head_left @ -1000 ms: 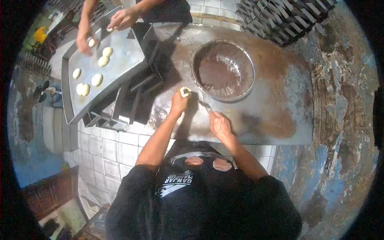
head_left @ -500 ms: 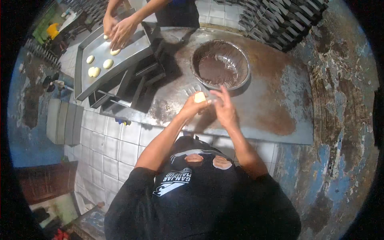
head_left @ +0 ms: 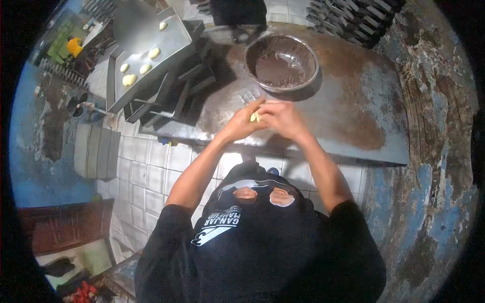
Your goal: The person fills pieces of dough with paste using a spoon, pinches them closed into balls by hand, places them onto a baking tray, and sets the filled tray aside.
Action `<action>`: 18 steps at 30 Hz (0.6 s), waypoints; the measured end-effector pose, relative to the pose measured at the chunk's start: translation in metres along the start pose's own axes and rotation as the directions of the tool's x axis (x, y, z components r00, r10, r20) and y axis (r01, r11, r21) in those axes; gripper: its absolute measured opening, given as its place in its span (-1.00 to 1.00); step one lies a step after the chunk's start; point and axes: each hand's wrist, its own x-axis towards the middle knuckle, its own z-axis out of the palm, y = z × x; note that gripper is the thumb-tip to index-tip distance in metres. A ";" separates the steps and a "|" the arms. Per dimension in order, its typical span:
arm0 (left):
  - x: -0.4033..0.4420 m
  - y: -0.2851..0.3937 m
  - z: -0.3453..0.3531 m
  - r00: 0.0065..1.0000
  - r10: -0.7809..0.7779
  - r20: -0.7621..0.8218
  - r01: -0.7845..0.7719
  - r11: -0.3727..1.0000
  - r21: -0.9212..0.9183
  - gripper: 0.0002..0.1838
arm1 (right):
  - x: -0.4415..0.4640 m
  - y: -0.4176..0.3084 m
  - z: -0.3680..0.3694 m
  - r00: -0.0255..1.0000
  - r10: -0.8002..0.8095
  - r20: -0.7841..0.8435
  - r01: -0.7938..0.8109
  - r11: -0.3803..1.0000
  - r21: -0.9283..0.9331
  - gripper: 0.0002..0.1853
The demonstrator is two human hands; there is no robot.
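1. Work area: metal-topped table [head_left: 348,106] with brown discoloration, standing over white floor tiles [head_left: 151,164]; peeling blue paint shows on the wall [head_left: 25,136] at left.
2. Dough piece [head_left: 255,117]: pale yellow, located between both hands, above the table's near edge and in front of the bowl. Fingers cover most of it; its direction and long axis cannot be determined.
3. Left hand [head_left: 241,124]: cups and grips the dough piece, fingers directed away from the wearer and toward the right.
4. Right hand [head_left: 284,119]: fingers bent over the dough piece, grasping it from the right side and meeting the left fingers.
5. Markings: black T-shirt [head_left: 283,252] on the wearer carries white lettering, inverted in this view, reading "GANJAR" and "MAHFUD", beside a large white figure resembling a 3.
6. Metal bowl [head_left: 304,74]: holds a dark brown mass [head_left: 275,67]; positioned just beyond the hands.
7. Baking tray [head_left: 173,43]: raised on dark metal pans [head_left: 172,96] at left; bears pale dough portions [head_left: 145,68].
8. Co-worker [head_left: 240,11]: dark clothing visible at the table's far side.
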 end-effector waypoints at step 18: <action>-0.089 -0.018 -0.135 0.946 -0.278 -0.167 0.199 0.904 -0.379 -0.37 | 0.119 -0.088 0.118 0.782 -0.492 -0.383 0.536 0.844 0.011 -0.48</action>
